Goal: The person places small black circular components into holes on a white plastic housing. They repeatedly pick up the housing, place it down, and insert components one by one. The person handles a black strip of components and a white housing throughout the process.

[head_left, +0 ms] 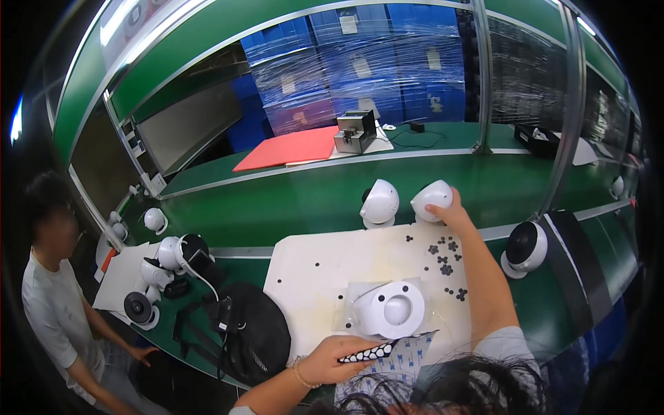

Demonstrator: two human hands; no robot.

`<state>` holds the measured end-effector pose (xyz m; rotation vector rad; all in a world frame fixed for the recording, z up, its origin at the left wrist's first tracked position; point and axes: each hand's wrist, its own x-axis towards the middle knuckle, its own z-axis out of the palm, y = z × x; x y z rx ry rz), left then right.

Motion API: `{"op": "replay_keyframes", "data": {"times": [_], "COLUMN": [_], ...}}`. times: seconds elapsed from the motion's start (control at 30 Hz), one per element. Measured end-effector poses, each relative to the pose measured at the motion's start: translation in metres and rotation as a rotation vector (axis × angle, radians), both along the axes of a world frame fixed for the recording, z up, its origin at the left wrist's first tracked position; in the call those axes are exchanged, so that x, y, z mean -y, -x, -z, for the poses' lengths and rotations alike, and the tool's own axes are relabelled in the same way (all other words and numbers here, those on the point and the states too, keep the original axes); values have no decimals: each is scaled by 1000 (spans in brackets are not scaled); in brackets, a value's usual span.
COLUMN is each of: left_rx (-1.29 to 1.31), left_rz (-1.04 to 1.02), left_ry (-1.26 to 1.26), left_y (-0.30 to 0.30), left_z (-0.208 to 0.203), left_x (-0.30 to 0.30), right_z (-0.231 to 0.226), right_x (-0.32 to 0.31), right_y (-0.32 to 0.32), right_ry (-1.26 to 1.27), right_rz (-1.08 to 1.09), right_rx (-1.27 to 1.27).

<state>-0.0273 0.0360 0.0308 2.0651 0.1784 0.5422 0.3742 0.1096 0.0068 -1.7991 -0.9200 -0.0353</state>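
Note:
My right hand (pixel 451 209) reaches far forward and grips a white dome-shaped camera (pixel 430 200) at the back edge of the white board (pixel 304 259). A second white camera (pixel 380 203) stands just left of it. Near my body, my left hand (pixel 337 360) is closed on a sheet of black round stickers (pixel 370 353) with a printed backing (pixel 408 360). Just beyond that hand lies a white round base (pixel 403 309) with a central hollow and a few black dots on its rim, on clear plastic. Several loose black round pads (pixel 443 257) are scattered on the board's right side.
A black mesh bag (pixel 256 332) lies left of the board, near more white cameras (pixel 158 273). To the right stands a black-faced white camera (pixel 526 249) beside a dark strip (pixel 570 270). A metal fixture (pixel 355 131) sits on the back shelf. A person (pixel 62 297) is at far left.

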Motion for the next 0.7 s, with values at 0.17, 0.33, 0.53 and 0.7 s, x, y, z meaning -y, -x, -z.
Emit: {"op": "replay_keyframes", "data": {"times": [0.17, 0.33, 0.53, 0.7], "left_rx": [-36, -94, -91, -72], "left_rz": [-125, 22, 32, 9], "left_ry": [79, 121, 85, 15], "left_y": [6, 8, 8, 7], "left_z": [12, 29, 25, 18], "left_x": [6, 1, 8, 7], "right_z": [-2, -20, -7, 5], "right_x": [3, 62, 161, 172], "right_y": [-19, -24, -3, -7], "right_ry": [-21, -226, 82, 13], "right_rz": [-111, -63, -40, 144], "right_rx": [-41, -168, -59, 274]}}
